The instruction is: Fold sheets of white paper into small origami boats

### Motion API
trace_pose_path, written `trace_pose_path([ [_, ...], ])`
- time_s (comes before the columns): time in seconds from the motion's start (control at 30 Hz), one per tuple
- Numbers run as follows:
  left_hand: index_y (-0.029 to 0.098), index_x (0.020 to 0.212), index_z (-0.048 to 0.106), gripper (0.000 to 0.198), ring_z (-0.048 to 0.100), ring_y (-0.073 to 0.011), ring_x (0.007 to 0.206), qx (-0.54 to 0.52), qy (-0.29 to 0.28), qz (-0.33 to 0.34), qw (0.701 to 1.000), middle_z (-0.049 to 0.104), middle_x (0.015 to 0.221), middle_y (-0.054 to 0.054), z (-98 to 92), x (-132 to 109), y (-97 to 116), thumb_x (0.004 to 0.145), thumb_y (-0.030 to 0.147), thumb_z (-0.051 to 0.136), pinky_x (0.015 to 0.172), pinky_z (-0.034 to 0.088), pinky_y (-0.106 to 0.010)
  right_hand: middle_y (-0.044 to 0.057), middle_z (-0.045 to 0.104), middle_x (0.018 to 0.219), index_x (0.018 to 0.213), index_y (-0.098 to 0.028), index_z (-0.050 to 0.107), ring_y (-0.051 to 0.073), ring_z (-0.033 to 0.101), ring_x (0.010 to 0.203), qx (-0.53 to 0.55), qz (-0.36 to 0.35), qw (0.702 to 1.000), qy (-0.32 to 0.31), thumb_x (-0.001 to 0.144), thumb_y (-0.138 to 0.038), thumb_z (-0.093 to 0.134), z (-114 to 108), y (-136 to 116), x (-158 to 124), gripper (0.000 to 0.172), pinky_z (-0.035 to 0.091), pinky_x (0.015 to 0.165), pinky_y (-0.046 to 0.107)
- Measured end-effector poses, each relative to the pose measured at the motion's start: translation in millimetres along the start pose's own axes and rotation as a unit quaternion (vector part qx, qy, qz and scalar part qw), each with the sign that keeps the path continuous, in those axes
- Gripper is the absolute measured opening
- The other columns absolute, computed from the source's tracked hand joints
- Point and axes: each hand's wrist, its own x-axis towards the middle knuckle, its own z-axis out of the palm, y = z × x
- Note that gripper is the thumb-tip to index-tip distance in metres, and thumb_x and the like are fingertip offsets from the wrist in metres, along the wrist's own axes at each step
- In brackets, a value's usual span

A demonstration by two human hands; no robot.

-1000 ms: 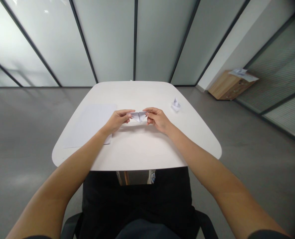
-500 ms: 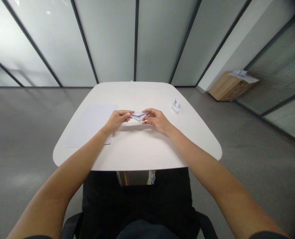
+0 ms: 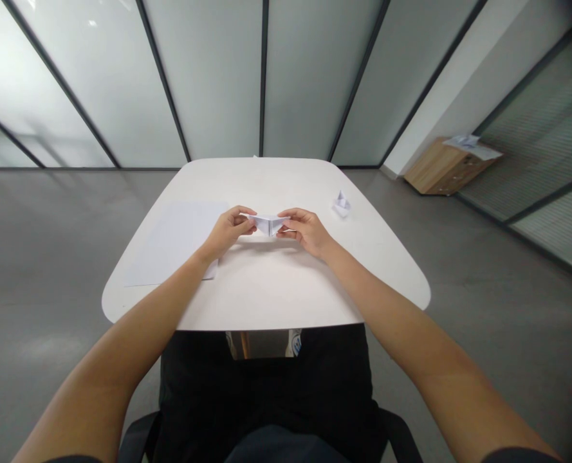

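Note:
A small piece of folded white paper (image 3: pixel 269 225) is held just above the table between both hands, with a dark crease down its middle. My left hand (image 3: pixel 230 230) pinches its left end between thumb and fingers. At the other end, my right hand (image 3: pixel 305 231) grips the paper the same way, its lower fingers curled beneath. A folded paper boat (image 3: pixel 341 204) rests on the table to the right of my right hand.
Flat white sheets (image 3: pixel 170 241) lie on the left of the white table (image 3: pixel 276 296), partly under my left forearm. A wooden cabinet (image 3: pixel 442 168) with papers (image 3: pixel 471 146) on top stands at the far right. Frosted glass panels (image 3: pixel 208 77) rise behind the table.
The folded paper has opened from a narrow triangle into a wider shape with its middle crease facing me. Both hands have shifted slightly, the left fingers rising a little.

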Motion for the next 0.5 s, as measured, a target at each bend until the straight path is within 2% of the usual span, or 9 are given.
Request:
trace_pose_path([
  [0.27, 0.017, 0.101, 0.073, 0.038, 0.071, -0.0149, 0.082, -0.034, 0.033, -0.039, 0.998, 0.076, 0.09, -0.004, 1.8, -1.0, 2.6, 0.074, 0.039, 0.088, 0.085, 0.057, -0.031, -0.005, 0.066, 0.077, 0.103, -0.023, 0.072, 0.014, 0.069, 0.075, -0.031, -0.019, 0.998, 0.049, 0.069, -0.039, 0.094, 2.1, 4.3, 1.9, 0.044, 0.067, 0.083, 0.039],
  [0.4, 0.017, 0.097, 0.073, 0.034, 0.071, -0.0149, 0.08, -0.041, 0.055, -0.069, 0.995, 0.075, 0.088, -0.005, 4.8, -0.1, 1.9, 0.07, 0.033, 0.087, 0.081, 0.057, -0.03, -0.002, 0.069, 0.079, 0.094, -0.021, 0.069, 0.015, 0.071, 0.073, -0.033, -0.008, 0.998, 0.06, 0.069, -0.037, 0.094, 0.3, 5.7, 4.3, 0.039, 0.067, 0.081, 0.038],
  [0.5, 0.017, 0.095, 0.075, 0.029, 0.069, -0.0153, 0.077, 0.034, 0.046, -0.081, 0.995, 0.075, 0.085, -0.005, 2.2, 0.5, -2.4, 0.074, 0.035, 0.082, 0.076, 0.055, -0.029, 0.002, 0.073, 0.079, 0.086, -0.018, 0.068, 0.015, 0.072, 0.069, -0.062, 0.038, 0.993, 0.09, 0.072, -0.028, 0.09, -1.3, 8.4, 6.1, 0.028, 0.066, 0.072, 0.033],
])
